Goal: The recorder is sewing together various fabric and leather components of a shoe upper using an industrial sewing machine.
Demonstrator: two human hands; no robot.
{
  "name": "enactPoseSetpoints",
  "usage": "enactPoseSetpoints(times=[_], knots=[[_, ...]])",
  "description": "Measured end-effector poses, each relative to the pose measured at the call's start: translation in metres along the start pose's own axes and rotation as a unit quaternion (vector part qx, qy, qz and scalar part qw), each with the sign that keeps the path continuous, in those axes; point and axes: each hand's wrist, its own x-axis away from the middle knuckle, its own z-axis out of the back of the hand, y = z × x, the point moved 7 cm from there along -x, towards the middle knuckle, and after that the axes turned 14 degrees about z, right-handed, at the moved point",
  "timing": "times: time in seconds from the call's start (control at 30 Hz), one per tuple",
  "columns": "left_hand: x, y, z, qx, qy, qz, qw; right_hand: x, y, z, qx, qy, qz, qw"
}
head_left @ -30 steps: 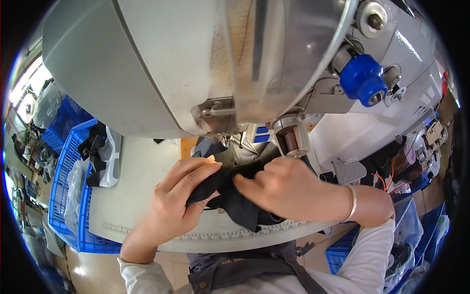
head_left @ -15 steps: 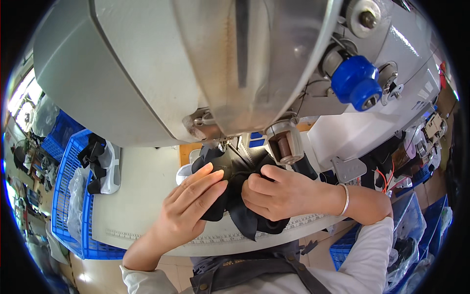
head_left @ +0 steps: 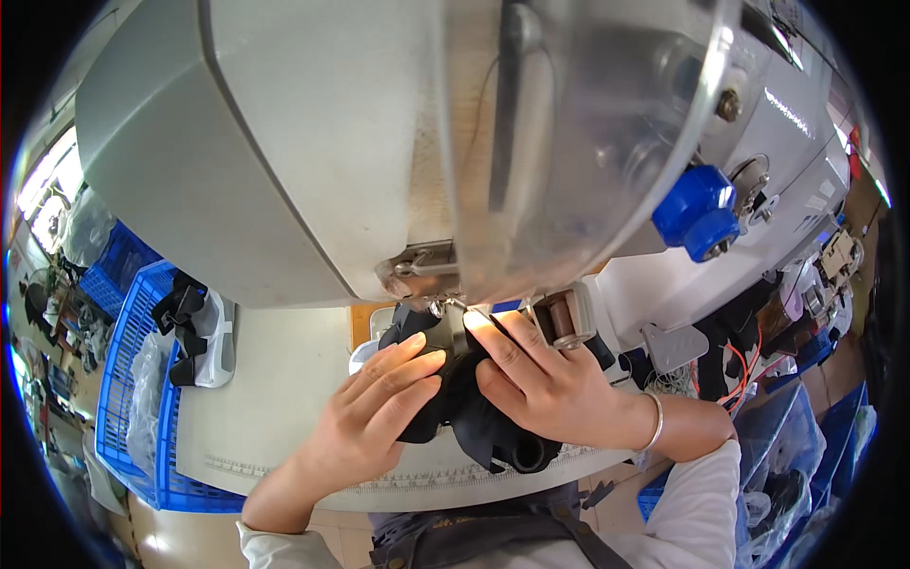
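A black piece of soft material, folded in places (head_left: pixel 464 403), lies beneath the head of a grey sewing machine (head_left: pixel 265 161). My left hand (head_left: pixel 374 403) rests along its left side, fingers stretched out over it, thumb hidden. From the right, my right hand (head_left: pixel 555 384) reaches onto the same piece. Its index and middle fingers point forward, fingertips close to the lit presser foot area (head_left: pixel 450 305); the thumb is apart and lower. Part of the piece near the foot is covered by my fingers. A rolled end (head_left: pixel 531 453) hangs toward me below my right hand.
A pale worktable (head_left: pixel 275 379) carries a ruler strip (head_left: pixel 408 479) along its front edge. Left stands a blue basket (head_left: pixel 128 417), with a grey, white and black sewn piece (head_left: pixel 209 341) beside it. A blue knob (head_left: pixel 697 213) and brown thread spool (head_left: pixel 566 318) are on the machine.
My right hand's curled fingers have straightened and moved forward toward the presser foot. The left hand stays almost in place on the black piece. The machine has shifted slightly in view.
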Motion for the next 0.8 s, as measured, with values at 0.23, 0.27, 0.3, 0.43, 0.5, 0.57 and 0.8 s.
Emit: enactPoseSetpoints(times=[0.23,0.27,0.3,0.43,0.5,0.57,0.8], knots=[[-0.003,0.002,0.004,-0.002,0.007,0.003,1.0,0.002,0.0,-0.003,-0.025,0.024,-0.003,0.999],[-0.004,0.002,0.004,-0.008,0.004,0.007,1.0,0.003,0.002,-0.004,-0.035,0.031,-0.003,0.999],[-0.004,0.002,0.004,-0.006,0.003,0.006,1.0,0.004,0.003,-0.005,-0.044,0.035,-0.003,0.998],[-0.008,0.002,0.005,-0.004,-0.006,0.012,1.0,0.004,0.005,-0.005,-0.046,0.036,0.01,0.998],[-0.01,0.002,0.007,-0.006,-0.004,0.013,1.0,0.003,0.004,-0.003,-0.036,0.038,0.025,0.998],[-0.011,0.001,0.007,-0.016,-0.008,0.02,1.0,0.002,0.005,-0.002,-0.042,0.028,0.026,0.998],[-0.016,-0.005,0.008,-0.009,-0.01,0.014,1.0,-0.004,0.008,0.002,-0.04,0.017,0.039,0.998]])
